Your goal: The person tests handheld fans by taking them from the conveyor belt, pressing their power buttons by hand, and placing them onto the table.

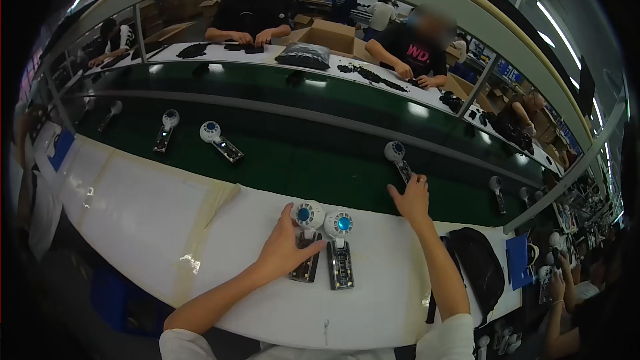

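Two white devices with round fan-like heads and dark open handles are side by side on the white table. My left hand (288,245), fingers apart, lies around the left device (307,215), its thumb across the handle. The right device (341,253) has a bright blue centre and is touched by no hand. My right hand (412,199) reaches over the green belt (320,183) to a third device (396,153). Its thumb and fingers are spread at that device's handle, whose lower end is partly hidden; whether they grip it is unclear.
More devices lie on the belt at the left (223,147) and right (497,193). A black pouch (477,267) and a blue clipboard (519,261) are at the table's right. Across the belt, people handle dark parts beside a black plastic bag (303,56). A metal frame (480,87) stands between.
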`<state>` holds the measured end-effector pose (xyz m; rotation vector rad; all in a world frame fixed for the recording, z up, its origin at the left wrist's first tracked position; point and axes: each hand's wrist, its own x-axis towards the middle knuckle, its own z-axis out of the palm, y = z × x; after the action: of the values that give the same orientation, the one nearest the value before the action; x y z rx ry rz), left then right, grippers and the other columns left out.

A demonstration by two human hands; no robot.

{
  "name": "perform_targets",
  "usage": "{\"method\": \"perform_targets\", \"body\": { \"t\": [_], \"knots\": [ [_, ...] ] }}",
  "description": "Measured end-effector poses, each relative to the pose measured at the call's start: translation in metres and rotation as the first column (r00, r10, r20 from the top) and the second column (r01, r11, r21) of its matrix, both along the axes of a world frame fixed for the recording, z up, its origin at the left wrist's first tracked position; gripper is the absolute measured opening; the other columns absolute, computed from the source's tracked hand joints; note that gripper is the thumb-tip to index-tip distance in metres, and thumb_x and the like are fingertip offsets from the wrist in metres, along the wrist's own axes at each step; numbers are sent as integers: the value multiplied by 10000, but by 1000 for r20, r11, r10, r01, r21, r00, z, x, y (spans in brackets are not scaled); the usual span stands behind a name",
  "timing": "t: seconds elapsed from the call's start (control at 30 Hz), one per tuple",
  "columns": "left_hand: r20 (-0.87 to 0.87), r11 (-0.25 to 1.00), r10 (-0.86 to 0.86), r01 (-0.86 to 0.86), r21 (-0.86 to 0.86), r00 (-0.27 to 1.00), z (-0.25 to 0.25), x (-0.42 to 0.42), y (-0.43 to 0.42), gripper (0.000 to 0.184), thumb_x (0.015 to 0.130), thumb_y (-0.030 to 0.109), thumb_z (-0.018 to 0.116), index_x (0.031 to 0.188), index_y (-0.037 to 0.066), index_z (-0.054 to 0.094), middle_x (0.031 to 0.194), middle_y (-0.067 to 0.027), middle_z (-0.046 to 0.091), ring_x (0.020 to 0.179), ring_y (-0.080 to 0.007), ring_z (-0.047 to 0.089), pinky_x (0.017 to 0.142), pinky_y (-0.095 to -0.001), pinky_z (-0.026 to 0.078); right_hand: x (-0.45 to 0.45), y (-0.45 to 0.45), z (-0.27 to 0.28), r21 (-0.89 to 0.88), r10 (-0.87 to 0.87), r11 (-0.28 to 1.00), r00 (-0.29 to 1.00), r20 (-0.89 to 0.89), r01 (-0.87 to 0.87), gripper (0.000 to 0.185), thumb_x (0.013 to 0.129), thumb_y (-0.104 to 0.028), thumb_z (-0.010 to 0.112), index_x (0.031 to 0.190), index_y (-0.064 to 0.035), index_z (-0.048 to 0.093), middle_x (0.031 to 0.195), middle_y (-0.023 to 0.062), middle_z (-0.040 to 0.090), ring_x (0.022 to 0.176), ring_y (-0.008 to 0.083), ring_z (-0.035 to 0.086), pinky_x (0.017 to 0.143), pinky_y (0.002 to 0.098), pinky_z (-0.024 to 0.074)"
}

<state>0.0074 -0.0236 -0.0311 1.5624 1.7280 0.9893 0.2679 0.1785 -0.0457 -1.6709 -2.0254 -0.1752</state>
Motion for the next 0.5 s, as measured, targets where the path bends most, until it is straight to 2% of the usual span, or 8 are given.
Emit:
{"method": "perform_targets", "body": {
  "t": [0.1,0.17,0.2,0.27,0.37,0.4,0.47,0.5],
  "knots": [
    [-191,999,-11,3,-41,982,8,15,-6,1025,701,349,744,1357,-97,95,1191,-309,460,1045,-394,537,886,-407,450,12,54,-16,-47,-148,987,986,80,152,667,728,-419,690,1151,56,488,1196,247,464,1036,356,509,860,407,449],
    [-240,997,-9,-11,-83,971,8,22,-10,1061,654,319,771,1353,-81,81,1130,-294,497,977,-373,583,799,-411,495,16,72,-7,-367,-179,916,984,-13,162,565,697,-406,699,1015,49,593,1067,224,578,943,328,576,800,383,479],
    [-254,996,-10,-13,-90,967,8,22,-9,1061,654,319,771,1353,-81,81,1130,-294,497,977,-373,583,799,-411,495,13,78,2,-376,-178,913,984,-26,156,565,697,-406,699,1015,49,593,1067,224,578,943,328,576,800,383,479],
    [-113,980,42,-63,-191,993,10,21,-11,1014,634,300,774,1346,-59,147,1079,-273,527,959,-355,589,804,-394,491,13,77,15,-733,-111,679,982,-152,-37,396,684,-361,689,788,20,656,816,166,647,765,281,621,696,357,494],
    [-86,986,40,-53,-159,996,-3,14,-11,873,595,252,773,1281,-53,328,1034,-249,553,936,-339,589,808,-377,488,3,54,30,-721,-140,685,951,-276,-108,347,667,-345,682,634,-2,644,671,120,629,634,225,601,603,324,474],
    [-145,991,-16,-3,-135,989,-16,11,-7,805,578,258,775,1224,-43,402,1034,-234,550,936,-337,571,824,-368,473,9,47,23,-682,-77,683,902,-425,-263,311,664,-303,694,749,-8,644,704,97,616,634,183,576,566,302,449],
    [-218,988,-36,2,-154,975,-26,15,-6,656,557,238,765,1108,-31,532,1037,-217,539,975,-335,528,867,-366,442,12,10,17,-406,91,743,682,-726,-531,343,664,-173,689,941,-21,555,715,51,562,607,142,535,540,268,428],
    [-209,990,-71,43,-136,975,-25,16,-4,662,566,234,756,1128,-24,520,1030,-213,533,975,-336,521,870,-360,439,3,-21,32,-362,-15,732,517,-856,-577,301,661,-136,674,913,-40,540,713,36,536,612,125,518,540,255,425]
  ]
}}
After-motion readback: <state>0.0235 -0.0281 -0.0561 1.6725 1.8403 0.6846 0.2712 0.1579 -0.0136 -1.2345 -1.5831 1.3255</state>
